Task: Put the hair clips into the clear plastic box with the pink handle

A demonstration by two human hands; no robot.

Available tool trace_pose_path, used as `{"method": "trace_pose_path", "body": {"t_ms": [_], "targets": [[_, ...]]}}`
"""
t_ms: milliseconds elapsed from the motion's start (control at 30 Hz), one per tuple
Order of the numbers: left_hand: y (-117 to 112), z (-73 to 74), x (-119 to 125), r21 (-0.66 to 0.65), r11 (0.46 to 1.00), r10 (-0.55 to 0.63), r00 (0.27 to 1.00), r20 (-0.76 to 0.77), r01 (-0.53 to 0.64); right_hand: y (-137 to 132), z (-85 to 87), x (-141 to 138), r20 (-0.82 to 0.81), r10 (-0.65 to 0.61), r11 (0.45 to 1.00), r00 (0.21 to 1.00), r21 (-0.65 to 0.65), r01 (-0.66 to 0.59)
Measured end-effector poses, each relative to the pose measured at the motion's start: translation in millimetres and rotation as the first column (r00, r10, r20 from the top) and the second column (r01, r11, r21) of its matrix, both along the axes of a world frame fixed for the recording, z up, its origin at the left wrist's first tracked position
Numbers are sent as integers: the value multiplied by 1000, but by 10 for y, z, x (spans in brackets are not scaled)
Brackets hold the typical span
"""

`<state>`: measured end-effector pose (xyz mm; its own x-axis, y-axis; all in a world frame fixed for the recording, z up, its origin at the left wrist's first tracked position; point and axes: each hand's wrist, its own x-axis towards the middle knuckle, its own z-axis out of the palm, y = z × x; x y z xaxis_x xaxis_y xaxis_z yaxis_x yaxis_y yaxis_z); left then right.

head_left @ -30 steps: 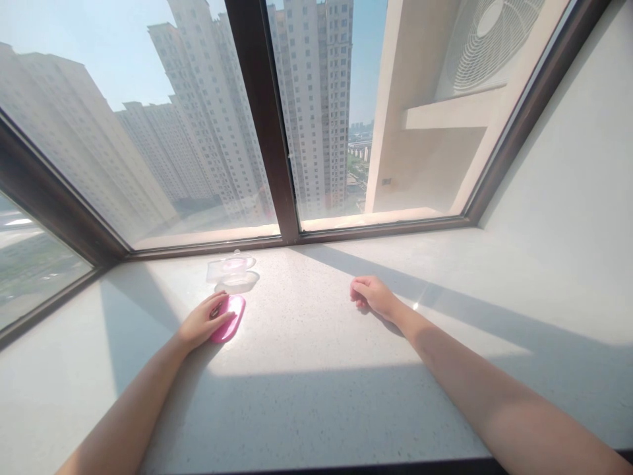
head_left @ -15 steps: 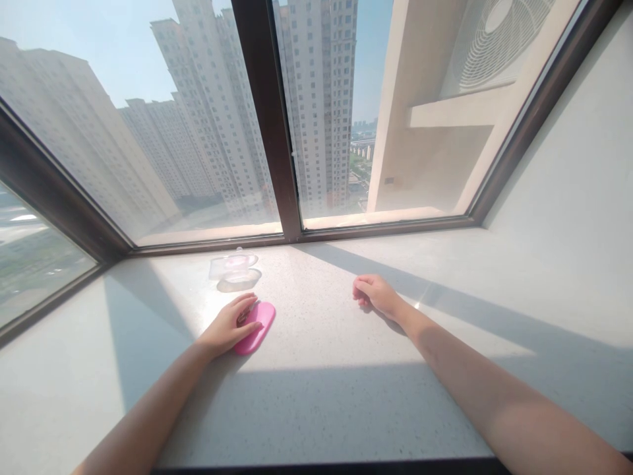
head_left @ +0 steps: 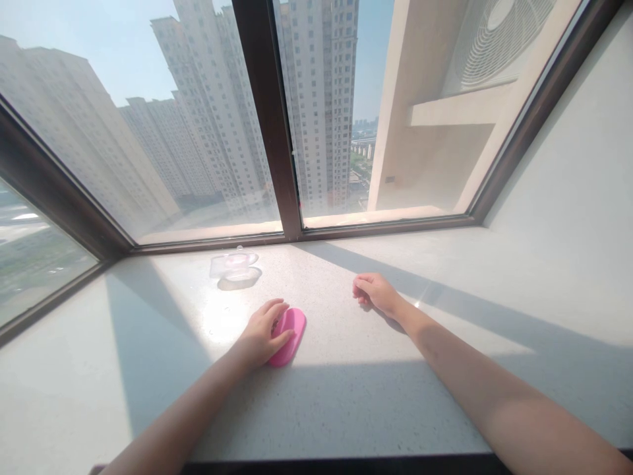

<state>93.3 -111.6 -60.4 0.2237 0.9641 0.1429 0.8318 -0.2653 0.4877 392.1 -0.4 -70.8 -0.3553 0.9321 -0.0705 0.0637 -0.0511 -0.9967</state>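
Observation:
My left hand (head_left: 264, 333) lies flat on a pink oval pad (head_left: 291, 333) on the white window sill (head_left: 346, 396), fingers stretched over its left part. My right hand (head_left: 374, 293) rests on the sill to the right of the pad, fingers curled under, and I cannot see anything in it. A clear plastic container (head_left: 232, 264) stands further back near the window frame, apart from both hands.
A dark window frame (head_left: 291, 231) runs along the sill's far edge, with a vertical post (head_left: 264, 112) in the middle. A white wall (head_left: 568, 185) closes the right side. Sunlight and shadow bands cross the sill.
My left hand has slid the pink pad to the right along the sill, away from the clear container and toward my right hand. The right hand has stayed put.

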Motion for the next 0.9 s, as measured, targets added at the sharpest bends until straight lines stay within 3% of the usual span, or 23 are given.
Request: {"method": "trace_pose_path", "body": {"t_ms": [167,300,400,467,533,633,767,900], "targets": [[-4,57,61,-32,999,24,999,-30,-25,0,-3,-1,-1,-1,1000,1000,8,1],[42,176,-224,-27,997,65,989,-133,-69,-2,1,-1,-3,-1,1000,1000,20,1],[86,142,-590,41,973,232,944,-236,-229,2,3,-4,-6,0,1000,1000,27,0],[88,54,-791,3,903,412,865,-286,-429,7,1,-6,-6,1,1000,1000,30,-1],[58,-49,-891,-74,866,455,840,-295,-495,12,-1,-7,-5,1,999,1000,34,-1],[-25,-157,-837,-76,884,415,849,-327,-461,11,4,-6,-3,1,999,1000,39,-1],[-112,-159,-583,-90,902,375,870,-319,-422,-6,25,1,2,4,999,1000,39,-5],[-176,-62,-301,-138,945,278,951,-132,-295,-6,25,8,6,6,999,1000,41,-6]]}}
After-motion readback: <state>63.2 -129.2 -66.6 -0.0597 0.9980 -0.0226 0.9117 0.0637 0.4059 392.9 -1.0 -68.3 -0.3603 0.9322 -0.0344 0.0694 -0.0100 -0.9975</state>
